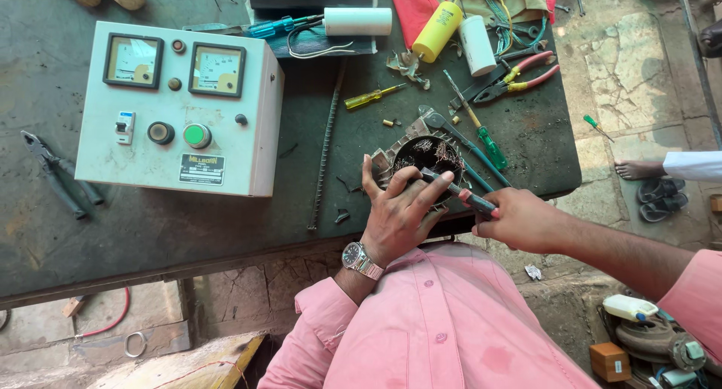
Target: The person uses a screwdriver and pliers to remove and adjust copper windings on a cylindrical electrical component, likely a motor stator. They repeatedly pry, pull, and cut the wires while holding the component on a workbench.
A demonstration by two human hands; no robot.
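Crowding a dark workbench [150, 231] — tools, stone floor [624, 65].

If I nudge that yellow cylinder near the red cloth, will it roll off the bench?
The yellow cylinder lies on its side, so it probably rolls easily. Its wires and the red cloth beside it may check it. It looks rigid, likely light for its size.
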